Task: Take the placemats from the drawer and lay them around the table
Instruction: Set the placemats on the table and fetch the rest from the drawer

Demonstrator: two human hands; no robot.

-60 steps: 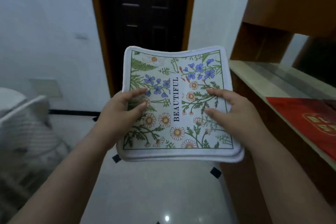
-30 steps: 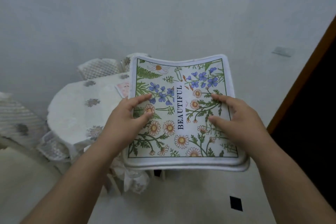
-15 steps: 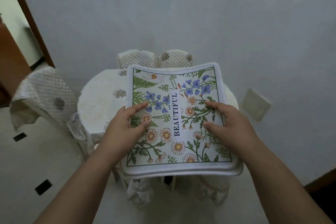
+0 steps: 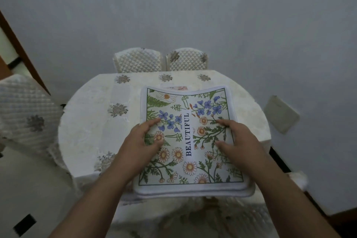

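Note:
I carry a stack of floral placemats (image 4: 190, 102) printed with the word BEAUTIFUL, held flat in the air over the near half of a round table (image 4: 87, 122) with a cream cloth. My left hand (image 4: 141, 141) grips the stack's left edge, thumb and forefinger lying on the top mat. My right hand (image 4: 239, 141) grips the right edge the same way. The fingers under the stack are hidden. A small pink-patterned object (image 4: 178, 88) on the table peeks out past the stack's far edge.
Two quilted-cover chairs (image 4: 139, 60) (image 4: 186, 60) stand at the table's far side against a grey wall. Another covered chair (image 4: 27, 110) is at the left and one (image 4: 212, 216) sits right below the stack. A brown door frame (image 4: 21, 52) runs along the left.
The view swung from a dark door and a wooden cabinet round to the table. The table now lies directly under the stack. Both hands keep the same hold.

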